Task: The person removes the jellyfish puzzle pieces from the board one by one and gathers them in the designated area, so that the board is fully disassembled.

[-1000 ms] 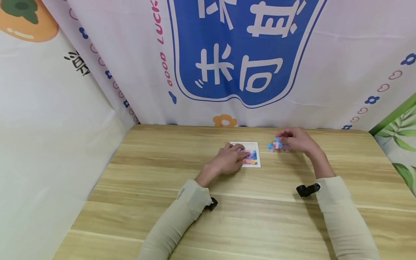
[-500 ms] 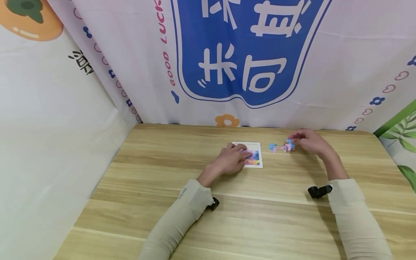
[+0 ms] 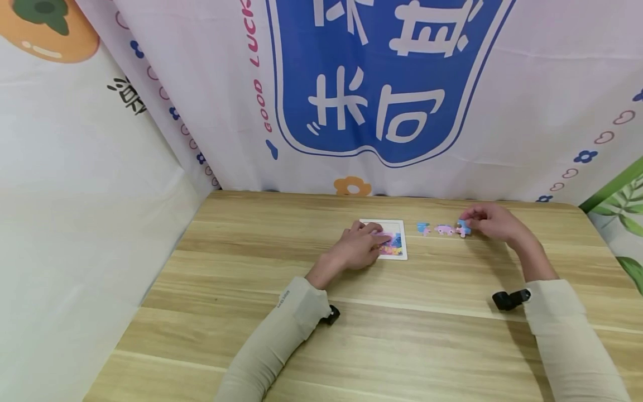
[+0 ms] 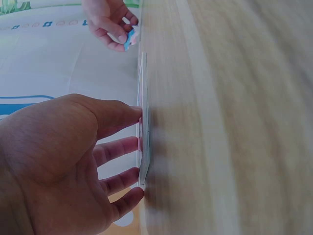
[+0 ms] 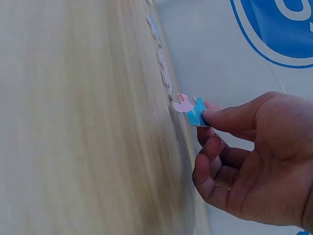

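Observation:
A small white-framed puzzle board (image 3: 397, 248) with a colourful picture lies on the wooden table (image 3: 351, 335). My left hand (image 3: 359, 245) rests flat on it, its straight fingers (image 4: 120, 149) pressing its surface. To the right, my right hand (image 3: 489, 220) pinches a blue and pink puzzle piece (image 3: 463, 228) between thumb and fingertips, just above the table. The same piece (image 5: 190, 108) shows in the right wrist view. Two loose pieces, one blue (image 3: 423, 227) and one pink (image 3: 444, 229), lie between the board and that hand.
A printed cloth backdrop (image 3: 377, 84) hangs right behind the table's far edge. White cloth (image 3: 75, 223) walls off the left side. The near half of the table is bare wood.
My right hand has moved to the right with the blue and pink piece, leaving two pieces spread on the table. The left hand has stayed on the board.

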